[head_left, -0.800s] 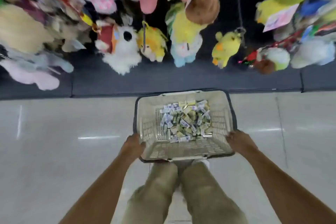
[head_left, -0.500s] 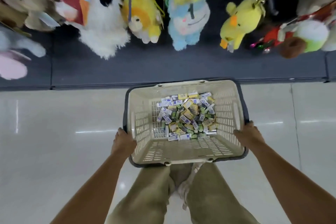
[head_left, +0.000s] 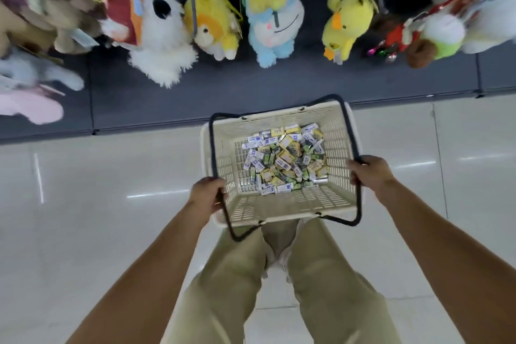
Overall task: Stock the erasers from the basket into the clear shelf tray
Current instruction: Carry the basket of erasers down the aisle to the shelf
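You stand on a pale, glossy tiled floor [head_left: 83, 232] that throws back strips of ceiling light. Ahead of you the tiles end at the dark grey base of a shelf unit [head_left: 251, 98], which runs across the whole view.

Above that base hangs a crowded row of plush toys: a shaggy white dog [head_left: 162, 45], a yellow and orange plush [head_left: 215, 28], a light blue plush [head_left: 275, 36] and a yellow chick [head_left: 346, 22] on a metal clip. A pink plush [head_left: 30, 106] lies low at the left edge. The toys at both sides are blurred.

Between you and the shelf base is the cream basket [head_left: 287, 204], its near wall covering the knees of your khaki trousers [head_left: 229, 301]. Nothing lies between the basket and the shelf base. Your left hand [head_left: 208, 195] grips the dark handle [head_left: 216, 148] at the basket's left rim, fingers curled round it. Your right hand [head_left: 368, 173] grips the other dark handle [head_left: 358, 204] at the right rim, fingers wrapped over it.

The erasers [head_left: 284, 162] lie in a loose heap on the basket's bottom, toward its far side, in white, blue, yellow and green wrappers.
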